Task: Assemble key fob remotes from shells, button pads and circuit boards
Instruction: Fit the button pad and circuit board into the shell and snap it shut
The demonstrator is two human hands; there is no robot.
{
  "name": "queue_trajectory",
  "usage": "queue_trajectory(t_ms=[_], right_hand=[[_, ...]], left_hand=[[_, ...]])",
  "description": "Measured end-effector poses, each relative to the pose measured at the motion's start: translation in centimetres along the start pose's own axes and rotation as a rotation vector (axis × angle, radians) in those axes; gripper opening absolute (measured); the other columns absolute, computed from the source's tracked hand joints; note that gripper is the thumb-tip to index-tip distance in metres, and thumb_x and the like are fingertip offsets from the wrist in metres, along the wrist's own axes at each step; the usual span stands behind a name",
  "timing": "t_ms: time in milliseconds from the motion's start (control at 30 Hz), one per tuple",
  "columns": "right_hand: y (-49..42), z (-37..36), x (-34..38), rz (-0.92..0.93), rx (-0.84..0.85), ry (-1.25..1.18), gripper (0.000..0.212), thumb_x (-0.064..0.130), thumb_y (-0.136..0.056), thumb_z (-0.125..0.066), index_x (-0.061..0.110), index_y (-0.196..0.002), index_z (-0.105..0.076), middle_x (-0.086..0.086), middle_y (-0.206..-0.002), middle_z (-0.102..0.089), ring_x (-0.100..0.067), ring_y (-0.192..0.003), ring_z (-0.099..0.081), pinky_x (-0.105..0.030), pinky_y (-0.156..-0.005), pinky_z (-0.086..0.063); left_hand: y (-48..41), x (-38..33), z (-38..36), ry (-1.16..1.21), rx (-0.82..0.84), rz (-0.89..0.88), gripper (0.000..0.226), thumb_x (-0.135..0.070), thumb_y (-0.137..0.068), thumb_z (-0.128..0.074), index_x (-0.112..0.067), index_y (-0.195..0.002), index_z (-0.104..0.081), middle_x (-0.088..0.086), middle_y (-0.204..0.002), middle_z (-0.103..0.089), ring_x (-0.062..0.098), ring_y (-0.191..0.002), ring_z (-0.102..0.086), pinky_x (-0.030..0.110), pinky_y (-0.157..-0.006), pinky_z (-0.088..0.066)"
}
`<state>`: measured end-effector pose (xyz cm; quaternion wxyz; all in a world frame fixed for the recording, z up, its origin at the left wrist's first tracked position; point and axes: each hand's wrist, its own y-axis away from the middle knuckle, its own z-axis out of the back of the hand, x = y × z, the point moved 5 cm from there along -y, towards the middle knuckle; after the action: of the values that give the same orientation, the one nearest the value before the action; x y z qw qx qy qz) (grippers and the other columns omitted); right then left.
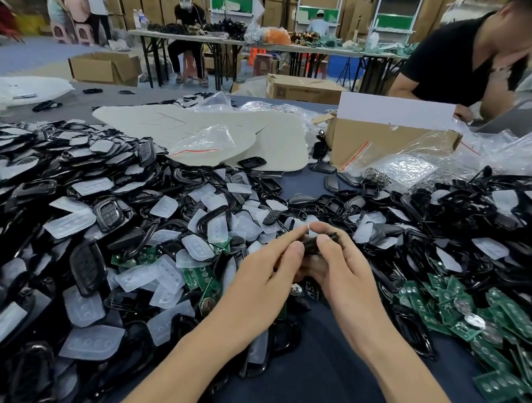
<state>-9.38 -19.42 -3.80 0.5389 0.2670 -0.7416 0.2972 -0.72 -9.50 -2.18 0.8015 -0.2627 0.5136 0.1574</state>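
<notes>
Both my hands meet over the table's middle around one black key fob shell (313,245). My left hand (264,273) pinches its left side with fingertips on top. My right hand (343,269) grips its right end, thumb and fingers curled round it. Most of the shell is hidden by my fingers. Heaps of black shells (106,215) and translucent white button pads (165,277) cover the table to the left. Green circuit boards (458,312) with round coin cells lie piled to the right.
A brown cardboard box (388,140) with clear plastic bags stands at the back right. Beige flat sheets (219,129) lie behind the piles. A person in a black shirt (457,57) leans over the far right edge. Other workers sit at distant tables.
</notes>
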Motion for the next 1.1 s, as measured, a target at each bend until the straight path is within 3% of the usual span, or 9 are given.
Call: queue_trajectory(t_ms=[133,233,300,433,500,633,733,833,1100], right_hand=[[0.3,-0.1,0.3,0.069,-0.027,0.116,0.021,0.049,-0.091,-0.049,0.039,-0.104,-0.061,-0.002,-0.103,-0.075,-0.019,-0.091,-0.073,-0.027,-0.076,-0.056],[0.4,0.1,0.5,0.115,-0.048,0.148,0.022,0.053,-0.090,-0.048,0.040,-0.104,-0.059,-0.003,-0.102,-0.075,-0.020,-0.090,-0.072,-0.026,-0.078,-0.056],[0.5,0.0,0.7,0.145,-0.027,0.185,0.022,0.051,-0.094,-0.046,0.039,-0.106,-0.058,-0.003,-0.104,-0.075,-0.019,-0.089,-0.071,-0.025,-0.080,-0.056],[0.8,-0.5,1.1,0.193,0.028,0.287,0.017,0.048,-0.098,-0.044,0.040,-0.107,-0.056,0.000,-0.103,-0.073,-0.018,-0.085,-0.071,-0.027,-0.080,-0.056],[1.0,-0.6,1.3,0.219,0.052,0.316,0.018,0.046,-0.099,-0.043,0.036,-0.109,-0.055,0.003,-0.101,-0.072,-0.018,-0.086,-0.071,-0.026,-0.080,-0.056],[1.4,-1.0,1.7,0.218,0.106,0.313,0.020,0.042,-0.098,-0.040,0.036,-0.110,-0.054,0.009,-0.105,-0.070,-0.013,-0.093,-0.070,-0.018,-0.083,-0.053],[1.6,-1.1,1.6,0.182,0.132,0.258,0.022,0.039,-0.095,-0.039,0.035,-0.110,-0.054,0.002,-0.110,-0.070,-0.017,-0.094,-0.069,-0.024,-0.088,-0.053],[1.4,-1.1,1.2,0.134,0.139,0.172,0.023,0.033,-0.096,-0.040,0.034,-0.113,-0.055,-0.004,-0.114,-0.069,-0.024,-0.099,-0.068,-0.035,-0.093,-0.054],[0.5,-1.1,0.3,-0.014,0.130,-0.162,0.031,0.018,-0.096,-0.056,0.026,-0.125,-0.063,-0.012,-0.124,-0.066,-0.020,-0.108,-0.070,-0.025,-0.088,-0.056]], left_hand=[[-0.3,0.5,-0.2,0.426,0.013,0.254,0.029,-0.023,-0.102,-0.053,-0.027,-0.130,-0.059,-0.010,-0.104,-0.073,0.007,-0.093,-0.069,0.023,-0.072,-0.053],[-0.4,0.9,-0.6,0.735,-0.019,0.443,0.026,-0.019,-0.100,-0.056,-0.008,-0.123,-0.061,0.005,-0.081,-0.064,0.016,-0.072,-0.061,0.025,-0.057,-0.051],[-0.5,1.0,-0.7,0.809,0.013,0.511,0.032,-0.025,-0.101,-0.055,-0.003,-0.121,-0.065,0.005,-0.075,-0.060,0.015,-0.063,-0.057,0.024,-0.052,-0.050],[-0.1,1.4,-0.9,0.794,0.121,0.629,0.031,-0.035,-0.099,-0.057,-0.013,-0.097,-0.078,0.000,-0.069,-0.057,0.010,-0.057,-0.051,0.020,-0.046,-0.046],[-0.1,1.7,-0.8,0.832,0.145,0.663,0.032,-0.035,-0.095,-0.062,-0.006,-0.105,-0.071,0.000,-0.070,-0.058,0.010,-0.058,-0.051,0.018,-0.045,-0.046],[-0.2,2.0,-0.2,0.864,0.172,0.641,0.043,-0.029,-0.089,-0.068,-0.001,-0.120,-0.067,0.003,-0.081,-0.061,0.008,-0.064,-0.054,0.018,-0.050,-0.049],[-0.2,2.2,0.0,0.828,0.144,0.584,0.032,-0.027,-0.086,-0.068,-0.002,-0.106,-0.069,0.003,-0.079,-0.062,0.007,-0.063,-0.054,0.018,-0.050,-0.048],[-0.4,1.9,0.4,0.702,0.074,0.471,0.020,-0.027,-0.092,-0.065,-0.008,-0.090,-0.072,0.003,-0.074,-0.061,0.010,-0.061,-0.054,0.019,-0.047,-0.044],[-0.9,1.1,1.9,0.298,-0.152,0.087,0.011,-0.025,-0.099,-0.060,-0.026,-0.100,-0.071,0.003,-0.088,-0.071,0.014,-0.064,-0.061,0.027,-0.060,-0.053]])
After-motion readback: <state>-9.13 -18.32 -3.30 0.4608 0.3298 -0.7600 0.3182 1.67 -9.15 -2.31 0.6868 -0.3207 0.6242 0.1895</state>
